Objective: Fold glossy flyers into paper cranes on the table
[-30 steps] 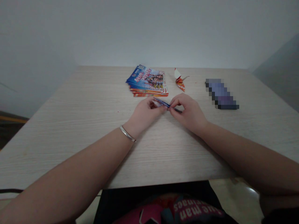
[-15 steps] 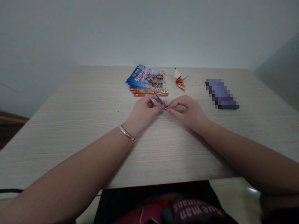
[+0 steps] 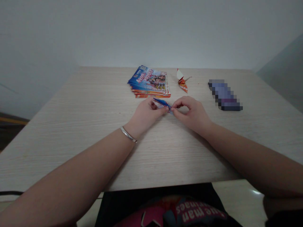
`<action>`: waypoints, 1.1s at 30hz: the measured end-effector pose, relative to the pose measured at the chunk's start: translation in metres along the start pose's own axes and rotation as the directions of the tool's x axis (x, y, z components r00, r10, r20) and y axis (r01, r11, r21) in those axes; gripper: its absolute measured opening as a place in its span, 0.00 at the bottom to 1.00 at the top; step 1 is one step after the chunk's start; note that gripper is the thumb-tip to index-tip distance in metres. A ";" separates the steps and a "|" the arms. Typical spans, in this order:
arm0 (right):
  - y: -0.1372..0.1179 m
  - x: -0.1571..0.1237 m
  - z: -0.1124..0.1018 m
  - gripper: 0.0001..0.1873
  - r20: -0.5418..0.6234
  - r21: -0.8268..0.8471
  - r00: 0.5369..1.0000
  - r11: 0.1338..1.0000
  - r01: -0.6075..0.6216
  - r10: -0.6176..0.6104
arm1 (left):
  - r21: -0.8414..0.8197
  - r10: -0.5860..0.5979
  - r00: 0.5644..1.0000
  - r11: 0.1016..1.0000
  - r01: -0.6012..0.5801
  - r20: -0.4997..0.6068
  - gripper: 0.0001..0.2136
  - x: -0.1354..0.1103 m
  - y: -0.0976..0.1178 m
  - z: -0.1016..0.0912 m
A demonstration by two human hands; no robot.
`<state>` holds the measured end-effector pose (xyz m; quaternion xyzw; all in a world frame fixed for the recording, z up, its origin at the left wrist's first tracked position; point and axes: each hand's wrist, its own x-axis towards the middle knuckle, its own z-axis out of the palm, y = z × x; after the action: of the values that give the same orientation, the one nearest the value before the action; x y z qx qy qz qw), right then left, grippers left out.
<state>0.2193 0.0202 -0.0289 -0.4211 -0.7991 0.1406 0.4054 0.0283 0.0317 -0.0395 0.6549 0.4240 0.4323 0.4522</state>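
A small piece of folded paper [image 3: 162, 102], blue on one face with a paler printed part below, is held between my two hands just above the table. My left hand [image 3: 148, 110] grips it from the left, thumb on the near side, with a silver bangle on that wrist. At the paper's right end, my right hand [image 3: 188, 108] pinches it between thumb and forefinger. The fingertips cover part of the folds. Just beyond my hands lies a fanned stack of printed leaflets [image 3: 151, 80], blue on top with orange edges lower down.
An orange and white folded paper crane [image 3: 182, 82] stands right of the stack. Farther right lies a dark, blurred-out phone-like object [image 3: 224, 96]. The pale wood-grain table [image 3: 94, 126] meets a wall at the back. A black cable [image 3: 10, 193] shows at lower left.
The blue flap of the folded paper has tipped from a thin raised edge to a lower, flatter angle, showing more of its face. My right fingertips have shifted slightly right.
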 end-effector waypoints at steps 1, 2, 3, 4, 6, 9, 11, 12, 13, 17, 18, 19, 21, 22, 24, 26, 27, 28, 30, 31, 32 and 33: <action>0.000 0.000 0.000 0.04 0.003 0.022 1.000 1.000 -0.013 0.013 | -0.039 -0.006 1.000 0.999 0.007 0.012 0.09 0.000 -0.001 0.000; 0.000 0.000 0.000 0.05 0.006 0.047 1.000 0.999 -0.026 0.026 | -0.074 -0.013 1.000 0.997 0.015 0.023 0.10 0.000 -0.001 0.000; 0.000 0.000 0.000 0.05 0.010 0.076 0.999 0.996 -0.040 0.040 | -0.097 -0.019 0.999 0.995 0.022 0.031 0.11 0.001 -0.002 0.001; 0.000 0.000 0.001 0.05 0.013 0.112 0.998 0.992 -0.058 0.057 | -0.109 -0.023 0.999 0.994 0.027 0.035 0.11 0.001 -0.003 0.001; 0.001 0.000 0.002 0.05 0.028 0.199 0.993 0.972 -0.122 0.119 | -0.126 -0.027 0.999 0.992 0.031 0.030 0.11 0.001 -0.003 0.002; 0.001 0.000 0.006 0.06 0.098 0.313 0.960 0.908 -0.279 0.262 | -0.155 -0.033 0.998 0.988 0.025 -0.049 0.12 -0.001 -0.002 0.005; 0.000 0.000 0.008 0.08 0.138 0.344 0.933 0.867 -0.360 0.332 | -0.160 -0.043 0.995 0.987 0.028 -0.089 0.14 -0.002 0.000 0.005; 0.000 0.001 0.009 0.08 0.145 0.354 0.924 0.854 -0.382 0.353 | -0.158 -0.046 0.995 0.987 0.032 -0.090 0.14 -0.002 0.001 0.005; 0.000 0.001 0.009 0.09 0.148 0.364 0.919 0.844 -0.395 0.366 | -0.152 -0.051 0.995 0.988 0.038 -0.082 0.14 -0.002 0.001 0.005; 0.000 0.001 0.009 0.09 0.172 0.394 0.903 0.812 -0.430 0.395 | -0.153 -0.059 0.996 0.987 0.049 -0.068 0.13 -0.001 -0.002 0.003; 0.000 0.000 0.009 0.09 0.182 0.404 0.900 0.804 -0.436 0.396 | -0.165 -0.057 0.996 0.985 0.046 -0.061 0.13 -0.001 -0.004 0.003; 0.000 0.001 0.009 0.10 0.189 0.413 0.899 0.798 -0.438 0.396 | -0.182 -0.054 0.997 0.982 0.044 -0.051 0.12 -0.001 -0.005 0.002; 0.001 0.001 0.009 0.11 0.195 0.428 0.901 0.793 -0.434 0.388 | -0.221 -0.046 0.998 0.975 0.038 -0.034 0.11 0.000 -0.007 0.003; 0.001 0.001 0.009 0.12 0.190 0.439 0.903 0.790 -0.428 0.385 | -0.233 -0.047 0.999 0.972 0.040 -0.027 0.11 -0.001 -0.006 0.003; 0.002 0.002 0.010 0.15 0.168 0.472 0.908 0.777 -0.416 0.384 | -0.245 -0.062 0.998 0.968 0.053 -0.030 0.10 -0.001 -0.005 0.004; 0.003 0.002 0.010 0.17 0.159 0.497 0.910 0.765 -0.410 0.384 | -0.251 -0.078 0.996 0.966 0.065 -0.045 0.11 -0.002 -0.003 0.005; 0.003 0.002 0.010 0.18 0.161 0.499 0.910 0.765 -0.408 0.381 | -0.253 -0.086 0.995 0.965 0.071 -0.049 0.11 -0.002 -0.002 0.005; 0.004 0.002 0.010 0.18 0.170 0.491 0.911 0.769 -0.410 0.376 | -0.247 -0.092 0.994 0.966 0.076 -0.053 0.11 -0.003 -0.001 0.005; 0.005 0.002 0.010 0.17 0.203 0.457 0.907 0.783 -0.422 0.370 | -0.212 -0.101 0.993 0.973 0.087 -0.057 0.11 -0.003 -0.001 0.005; 0.005 0.001 0.010 0.17 0.225 0.439 0.900 0.786 -0.435 0.373 | -0.189 -0.103 0.993 0.978 0.090 -0.058 0.11 -0.003 -0.002 0.004; 0.005 0.001 0.009 0.16 0.250 0.421 0.891 0.786 -0.452 0.378 | -0.167 -0.102 0.993 0.982 0.091 -0.057 0.12 -0.003 -0.002 0.003; 0.005 0.001 0.009 0.16 0.274 0.408 0.881 0.784 -0.469 0.385 | -0.152 -0.097 0.994 0.985 0.087 -0.057 0.12 -0.003 -0.003 0.003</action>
<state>0.2152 0.0250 -0.0373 -0.4683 -0.6581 0.4517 0.3790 0.0295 0.0291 -0.0435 0.5847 0.4346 0.4622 0.5056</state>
